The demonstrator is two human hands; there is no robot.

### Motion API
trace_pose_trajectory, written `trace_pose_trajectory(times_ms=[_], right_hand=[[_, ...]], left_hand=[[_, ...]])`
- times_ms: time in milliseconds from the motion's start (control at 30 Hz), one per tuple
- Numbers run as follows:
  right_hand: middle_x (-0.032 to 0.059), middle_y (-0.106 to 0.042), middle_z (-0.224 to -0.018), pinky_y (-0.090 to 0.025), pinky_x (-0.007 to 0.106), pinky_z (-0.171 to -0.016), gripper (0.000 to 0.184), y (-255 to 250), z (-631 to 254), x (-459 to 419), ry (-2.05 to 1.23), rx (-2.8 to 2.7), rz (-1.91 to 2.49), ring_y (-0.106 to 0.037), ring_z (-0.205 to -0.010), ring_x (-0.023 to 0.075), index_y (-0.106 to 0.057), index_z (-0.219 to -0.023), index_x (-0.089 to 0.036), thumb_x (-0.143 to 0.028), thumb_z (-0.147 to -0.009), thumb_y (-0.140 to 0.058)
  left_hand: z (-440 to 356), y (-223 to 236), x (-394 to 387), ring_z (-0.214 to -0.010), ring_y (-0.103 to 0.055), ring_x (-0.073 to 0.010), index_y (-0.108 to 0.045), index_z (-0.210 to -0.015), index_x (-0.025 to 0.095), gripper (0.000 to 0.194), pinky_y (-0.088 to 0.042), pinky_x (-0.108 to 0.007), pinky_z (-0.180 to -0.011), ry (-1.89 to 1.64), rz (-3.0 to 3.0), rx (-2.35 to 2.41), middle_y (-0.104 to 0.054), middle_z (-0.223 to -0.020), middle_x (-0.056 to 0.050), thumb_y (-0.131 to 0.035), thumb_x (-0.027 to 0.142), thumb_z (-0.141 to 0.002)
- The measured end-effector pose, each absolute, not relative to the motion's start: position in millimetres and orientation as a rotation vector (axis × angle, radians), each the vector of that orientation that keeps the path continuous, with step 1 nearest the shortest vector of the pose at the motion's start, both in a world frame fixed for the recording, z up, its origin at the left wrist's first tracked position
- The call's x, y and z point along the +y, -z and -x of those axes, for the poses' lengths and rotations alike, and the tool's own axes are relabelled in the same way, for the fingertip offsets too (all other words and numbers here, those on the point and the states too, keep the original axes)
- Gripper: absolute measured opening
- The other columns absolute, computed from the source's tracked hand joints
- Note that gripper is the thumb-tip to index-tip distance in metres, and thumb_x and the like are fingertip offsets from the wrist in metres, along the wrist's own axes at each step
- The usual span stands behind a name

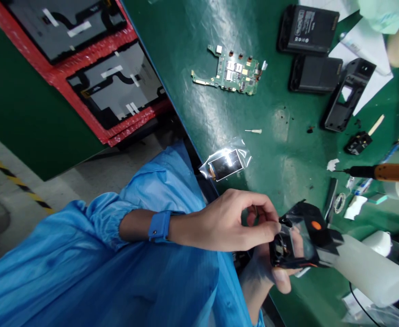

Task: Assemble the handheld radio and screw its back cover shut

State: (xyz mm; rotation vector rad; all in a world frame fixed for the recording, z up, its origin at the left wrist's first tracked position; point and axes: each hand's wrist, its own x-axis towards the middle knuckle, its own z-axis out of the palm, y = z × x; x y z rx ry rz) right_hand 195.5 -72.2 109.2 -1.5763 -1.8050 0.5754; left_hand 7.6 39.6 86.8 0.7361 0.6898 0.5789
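Observation:
My right hand point(281, 278) holds a black handheld-device housing point(317, 238) from below, its thumb at the near edge. The housing has a clear window, through which fingers show, and an orange button. At the housing's near end, my left hand point(233, 222), with a blue wrist strap, pinches thumb and index finger together; what lies between those tips is hidden. Beside the left hand a small display screen point(225, 165) in clear film lies on the green bench. Further off are a green circuit board point(236, 72) and a small pale-handled pin tool point(254, 131).
Two black battery packs point(310, 29) and a black back shell point(349, 95) lie at the far side. A soldering iron point(390, 172) points inward from the right. Beyond the housing is a white bottle point(373, 272). Red bubble-wrap trays point(107, 131) hold flat panels beside the bench.

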Motion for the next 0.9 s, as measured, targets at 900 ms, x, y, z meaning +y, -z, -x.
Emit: trace_pose_trajectory(times_ms=[900], right_hand=[[0.0039,-0.062,-0.092,-0.060,0.035,-0.062,0.057,-95,-228,-67,-0.192,-1.918,1.528,-0.072,-0.081,0.0225,-0.073,-0.153,-0.017,-0.046,-0.105,-0.079]], left_hand=[[52,-66,7,-0.050,-0.045,-0.0036,-0.070,-0.094,0.018,0.039,-0.037,-0.015,-0.043,-0.421,-0.666,0.776,-0.064,-0.082,0.002,-0.079,0.055,-0.106]])
